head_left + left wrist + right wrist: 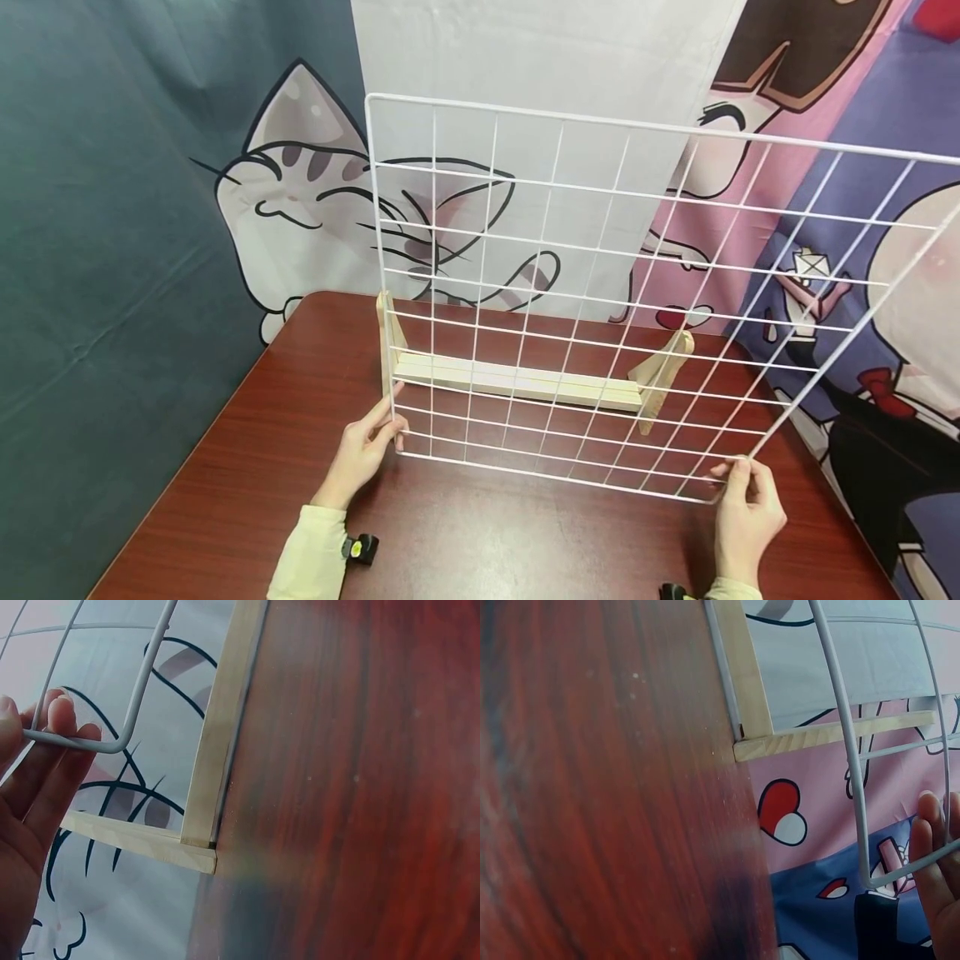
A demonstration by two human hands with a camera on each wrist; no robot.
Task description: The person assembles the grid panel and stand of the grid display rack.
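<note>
A white wire grid panel (555,475) is held up, tilted, above the table by both hands. My left hand (365,450) pinches its left edge wire near the lower left corner; the left wrist view shows thumb and fingers (61,716) around that wire. At the lower right corner my right hand (746,508) grips the other edge wire, with fingers (930,825) behind it in the right wrist view. Behind the panel stands a pale wooden stand (517,381), a long crossbar between two upright end pieces. The grid overlaps it in the head view.
The reddish-brown wooden table (495,542) carries the stand near its far edge. Cloth backdrops (97,208) with cartoon figures hang behind and beside the table. A small black device (362,549) is strapped at the left wrist.
</note>
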